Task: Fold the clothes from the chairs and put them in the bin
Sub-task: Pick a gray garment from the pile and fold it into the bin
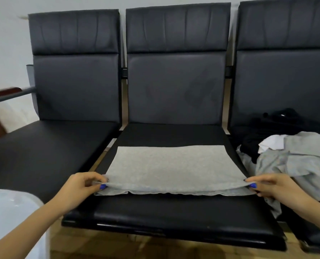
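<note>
Stretching across the back of the view, three dark padded chairs are standing joined in a row, and the middle chair (pixel 176 217) is serving as the folding surface, probably because its seat gives flat, bare room at a handy height. On the right chair (pixel 286 75) a loose pile of clothes (pixel 293 159), grey, white and black pieces tumbled together, is waiting its turn, so most of the task is still lying ahead. Spread flat on the middle seat, the grey garment (pixel 170 165) is lying as a wide rectangle with at least two layers showing at its near edge, which suggests it is partly folded already. A pale, rounded thing at the lower left may be the bin (pixel 9 212), though it is too blurred and cropped to be sure. The left hand (pixel 78 186) is pinching the near left corner of the top layer between thumb and curled fingers, and the right hand (pixel 267 186) is pinching the near right corner in the same grip. Holding both corners at once is keeping the edge taut and level, which likely is preparing the next fold toward the chair back.
</note>
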Tool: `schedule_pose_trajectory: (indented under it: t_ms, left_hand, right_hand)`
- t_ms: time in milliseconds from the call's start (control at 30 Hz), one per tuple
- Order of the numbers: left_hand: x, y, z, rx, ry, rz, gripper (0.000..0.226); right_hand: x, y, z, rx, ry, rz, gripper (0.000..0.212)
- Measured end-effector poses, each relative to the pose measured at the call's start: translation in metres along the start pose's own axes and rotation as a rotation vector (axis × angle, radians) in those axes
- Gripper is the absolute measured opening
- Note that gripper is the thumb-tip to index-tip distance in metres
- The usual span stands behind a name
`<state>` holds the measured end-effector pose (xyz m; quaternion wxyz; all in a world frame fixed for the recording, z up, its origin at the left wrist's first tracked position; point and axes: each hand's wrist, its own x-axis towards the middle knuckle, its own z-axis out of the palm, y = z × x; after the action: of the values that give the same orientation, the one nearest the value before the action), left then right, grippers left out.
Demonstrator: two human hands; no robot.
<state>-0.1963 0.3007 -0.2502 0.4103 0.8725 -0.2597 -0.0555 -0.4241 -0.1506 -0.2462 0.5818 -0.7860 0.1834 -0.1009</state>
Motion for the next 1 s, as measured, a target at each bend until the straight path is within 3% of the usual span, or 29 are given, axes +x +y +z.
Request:
schedule_pose_trajectory:
  t_ms: [100,233,367,400,433,467,500,533,567,700,800,867,933,1000]
  left_hand:
    - [-0.001,-0.005,-0.003,0.090,0.017,0.018,0.027]
    - [-0.003,-0.009,-0.008,0.180,0.018,0.020,0.029]
    - [-0.005,-0.009,-0.011,0.186,-0.021,0.065,0.021]
    - [-0.006,-0.006,-0.012,0.173,-0.045,0.069,0.015]
    - [-0.007,-0.005,-0.013,0.182,-0.046,0.069,0.018]
    - [-0.008,-0.006,-0.014,0.215,-0.012,0.082,0.031]
    - [-0.008,-0.007,-0.014,0.262,0.043,0.101,0.044]
    - [-0.007,-0.007,-0.014,0.316,0.088,0.130,0.050]
    - [-0.005,-0.005,-0.013,0.366,0.120,0.156,0.053]
    - [0.011,0.011,0.003,0.465,0.211,0.192,0.053]
    - [0.028,0.024,0.032,0.441,0.210,0.234,0.033]
    - [0.040,0.029,0.052,0.448,0.159,0.354,0.030]
    - [0.052,0.037,0.070,0.486,0.110,0.459,0.038]
    - [0.059,0.051,0.085,0.490,0.008,0.435,0.059]
  right_hand:
    - [0.001,0.005,0.000,-0.194,0.009,-0.040,0.043]
    - [0.011,0.006,0.005,-0.267,0.075,-0.026,0.071]
    - [0.010,0.007,0.003,-0.427,0.020,0.045,0.086]
    - [0.007,0.002,0.003,-0.500,0.036,0.009,0.081]
    - [-0.001,0.001,0.003,-0.538,0.063,-0.021,0.060]
    - [-0.009,-0.006,0.010,-0.603,0.062,-0.063,0.019]
    - [-0.009,-0.006,0.010,-0.630,0.089,-0.085,0.031]
    - [-0.008,-0.006,0.012,-0.640,0.138,-0.097,0.062]
    - [-0.004,-0.006,0.014,-0.613,0.180,-0.082,0.070]
    - [0.008,-0.007,0.026,-0.554,0.281,0.069,0.030]
    - [0.023,-0.002,0.028,-0.545,0.188,0.240,0.037]
    - [0.029,-0.007,0.026,-0.436,0.143,0.308,0.042]
    - [0.032,-0.009,0.021,-0.320,0.109,0.403,0.043]
    - [0.032,-0.007,0.015,-0.227,0.104,0.463,0.034]
